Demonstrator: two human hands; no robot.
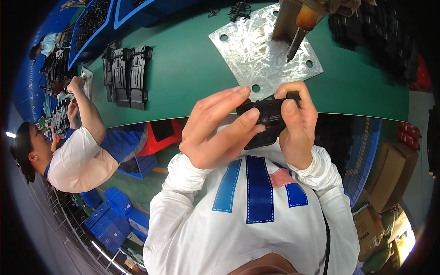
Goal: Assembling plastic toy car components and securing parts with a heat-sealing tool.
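Observation:
Between my two hands, in front of my chest, is a black moulded plastic part, held off the bench near its front edge. My right hand grips its right end, thumb on the near face and index finger bent over the top. At the left end, the fingers of my left hand are closed on the part, partly covering it. Just beyond my hands lies a scratched metal plate with holes at its corners. Above it, a soldering-iron-like tool with an orange collar points down at the plate.
Three long black plastic parts lie on the green bench to the left. Blue bins of small black pieces stand at the far left; more black parts are piled at the right. A co-worker sits left beside a red stool.

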